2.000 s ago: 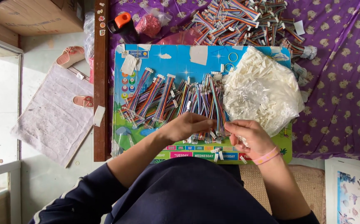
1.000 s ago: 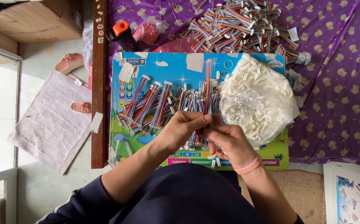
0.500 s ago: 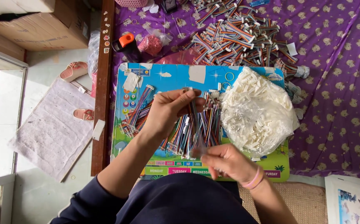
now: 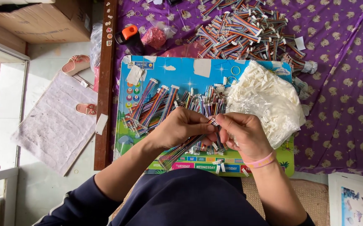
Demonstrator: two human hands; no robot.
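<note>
While a purple patterned cloth (image 4: 340, 104) covers the surface on the right, a bright blue picture board (image 4: 181, 73) lies on it in front of the person, carrying rows of multicoloured ribbon cables (image 4: 152, 106) on its left part and a clear plastic bag of small white connector pieces (image 4: 269, 100) on its right part. Beyond the board sits a loose heap of more striped ribbon cables (image 4: 244, 31), and an orange-capped black tool (image 4: 128, 37) lies near the wooden edge strip (image 4: 105, 79). Over the board's near edge, the left hand (image 4: 179, 127) closes around a single rainbow ribbon cable (image 4: 181, 150), which slants down toward the person, while the right hand (image 4: 242, 134) pinches its upper connector end with its fingertips (image 4: 223, 120).
</note>
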